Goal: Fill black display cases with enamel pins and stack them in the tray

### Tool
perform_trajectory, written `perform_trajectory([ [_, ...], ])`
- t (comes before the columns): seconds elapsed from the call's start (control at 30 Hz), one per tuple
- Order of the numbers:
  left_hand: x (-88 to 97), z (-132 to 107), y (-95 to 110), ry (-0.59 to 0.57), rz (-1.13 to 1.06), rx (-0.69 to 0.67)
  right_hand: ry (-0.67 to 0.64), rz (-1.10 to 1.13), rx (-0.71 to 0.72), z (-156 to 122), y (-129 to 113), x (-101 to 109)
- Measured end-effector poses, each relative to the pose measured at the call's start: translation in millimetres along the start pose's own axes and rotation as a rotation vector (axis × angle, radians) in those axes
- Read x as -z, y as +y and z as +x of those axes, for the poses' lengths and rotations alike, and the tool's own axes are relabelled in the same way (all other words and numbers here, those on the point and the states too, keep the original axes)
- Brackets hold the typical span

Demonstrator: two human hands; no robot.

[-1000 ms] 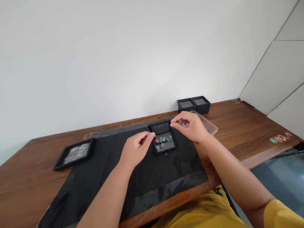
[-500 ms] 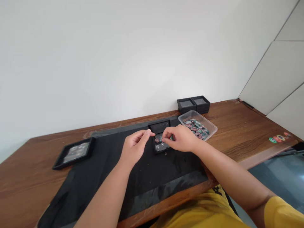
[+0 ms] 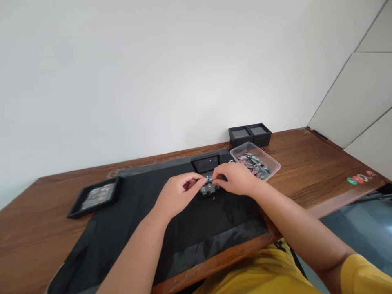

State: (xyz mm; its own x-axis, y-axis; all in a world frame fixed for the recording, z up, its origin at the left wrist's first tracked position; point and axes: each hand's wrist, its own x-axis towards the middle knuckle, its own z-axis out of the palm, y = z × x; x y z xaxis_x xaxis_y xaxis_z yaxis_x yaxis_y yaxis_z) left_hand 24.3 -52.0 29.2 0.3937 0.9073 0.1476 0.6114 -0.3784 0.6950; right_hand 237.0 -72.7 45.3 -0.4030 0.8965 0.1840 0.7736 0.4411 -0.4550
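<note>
A small black box with several coloured stones in it lies on the black mat, its lid lying just behind it. My left hand hovers at the box's left edge, thumb and fingers pinched together. My right hand covers the box's right side, fingers curled down in a pinch over the stones. What either pinch holds is too small to make out.
A clear plastic tub of reddish and green stones stands right of the box. Two black boxes sit by the wall behind it. A black tray with pale stones rests at the mat's left. Coloured stickers mark the table's right edge.
My right hand came back from the clear tub to the small box and lowered onto it. My left hand closed in on the box's left edge.
</note>
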Motion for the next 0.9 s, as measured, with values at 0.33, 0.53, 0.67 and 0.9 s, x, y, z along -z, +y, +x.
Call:
perform_trajectory([
  [0.33, 8.8, 3, -11, -0.179, 0.178, 0.117, -0.043, -0.061, 0.003, 0, 1, -4],
  [0.53, 5.3, 2, -10, -0.219, 0.169, 0.108, -0.12, -0.037, -0.001, 0, -4, -7],
  [0.67, 4.6, 2, -10, -0.22, 0.18, 0.114, -0.09, -0.039, -0.007, 0, -4, -6],
  [0.9, 3.9, 0, -11, -0.199, 0.174, 0.071, -0.064, -0.09, -0.005, -1, -2, -5],
])
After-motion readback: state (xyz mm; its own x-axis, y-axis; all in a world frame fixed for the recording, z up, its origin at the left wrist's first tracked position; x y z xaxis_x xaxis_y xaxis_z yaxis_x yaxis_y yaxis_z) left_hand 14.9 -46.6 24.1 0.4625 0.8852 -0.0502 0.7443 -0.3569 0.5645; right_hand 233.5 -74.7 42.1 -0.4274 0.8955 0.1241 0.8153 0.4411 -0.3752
